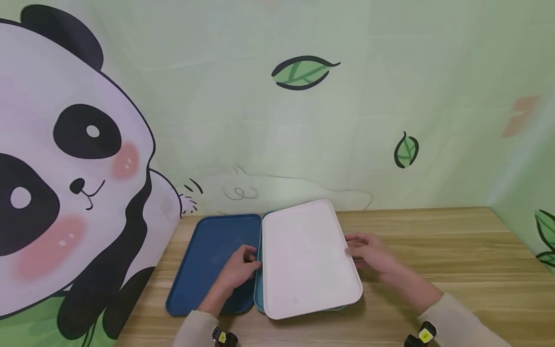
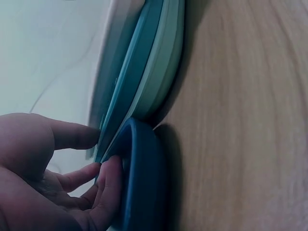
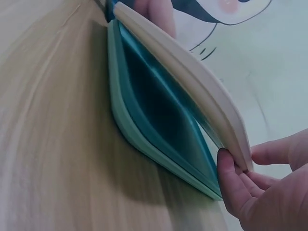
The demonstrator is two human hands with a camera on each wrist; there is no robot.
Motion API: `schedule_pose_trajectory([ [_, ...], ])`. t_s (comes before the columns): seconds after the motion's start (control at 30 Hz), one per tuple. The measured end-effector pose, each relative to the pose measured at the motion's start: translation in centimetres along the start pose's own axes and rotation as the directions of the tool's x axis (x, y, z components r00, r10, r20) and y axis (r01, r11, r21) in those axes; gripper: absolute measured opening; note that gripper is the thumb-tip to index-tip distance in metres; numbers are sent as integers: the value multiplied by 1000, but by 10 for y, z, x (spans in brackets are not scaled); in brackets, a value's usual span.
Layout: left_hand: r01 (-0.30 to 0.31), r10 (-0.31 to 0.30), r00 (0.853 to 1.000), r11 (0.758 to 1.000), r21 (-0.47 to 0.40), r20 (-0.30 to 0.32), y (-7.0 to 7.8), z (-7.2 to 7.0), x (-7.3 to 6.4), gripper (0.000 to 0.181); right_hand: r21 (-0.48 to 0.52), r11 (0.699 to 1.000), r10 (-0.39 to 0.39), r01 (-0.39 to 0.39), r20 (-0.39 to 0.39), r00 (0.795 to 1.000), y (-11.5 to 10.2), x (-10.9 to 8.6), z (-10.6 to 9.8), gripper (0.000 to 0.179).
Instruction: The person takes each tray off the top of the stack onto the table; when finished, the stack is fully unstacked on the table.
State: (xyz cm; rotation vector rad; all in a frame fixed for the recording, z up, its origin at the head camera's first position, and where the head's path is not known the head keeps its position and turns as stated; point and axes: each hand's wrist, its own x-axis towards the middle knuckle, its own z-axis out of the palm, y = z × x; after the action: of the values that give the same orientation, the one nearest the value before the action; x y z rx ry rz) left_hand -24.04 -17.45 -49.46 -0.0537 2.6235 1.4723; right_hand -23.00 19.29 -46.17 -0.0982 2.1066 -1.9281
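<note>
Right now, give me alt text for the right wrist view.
The right hand pinches the edge of a white tray, held tilted above a teal tray stacked on a pale green tray on a wooden table.

no legible text, labels, numbers

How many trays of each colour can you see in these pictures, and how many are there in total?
White tray: 1
Dark blue tray: 1
Teal tray: 1
Light green tray: 1
Total: 4
</note>
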Motion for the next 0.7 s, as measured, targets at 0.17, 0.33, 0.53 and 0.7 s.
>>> schedule_pose_trajectory([
  [0.17,11,-10,1000,999,46,-10,1,0,1,46,35,999,-26,25,19,999,-6,-3,-16,52],
  [0.33,7,-5,1000,998,59,-19,2,0,1,45,32,999,-1,1,6,1000,-12,-10,-42,57],
  [0.53,-5,5,1000,999,46,-7,0,0,1,42,-60,998,7,-9,-39,999,-18,-21,-82,62],
  [0.7,-27,27,1000,998,61,-12,0,-2,-1,41,-130,991,-4,-6,-78,997,-18,-32,-117,61],
])
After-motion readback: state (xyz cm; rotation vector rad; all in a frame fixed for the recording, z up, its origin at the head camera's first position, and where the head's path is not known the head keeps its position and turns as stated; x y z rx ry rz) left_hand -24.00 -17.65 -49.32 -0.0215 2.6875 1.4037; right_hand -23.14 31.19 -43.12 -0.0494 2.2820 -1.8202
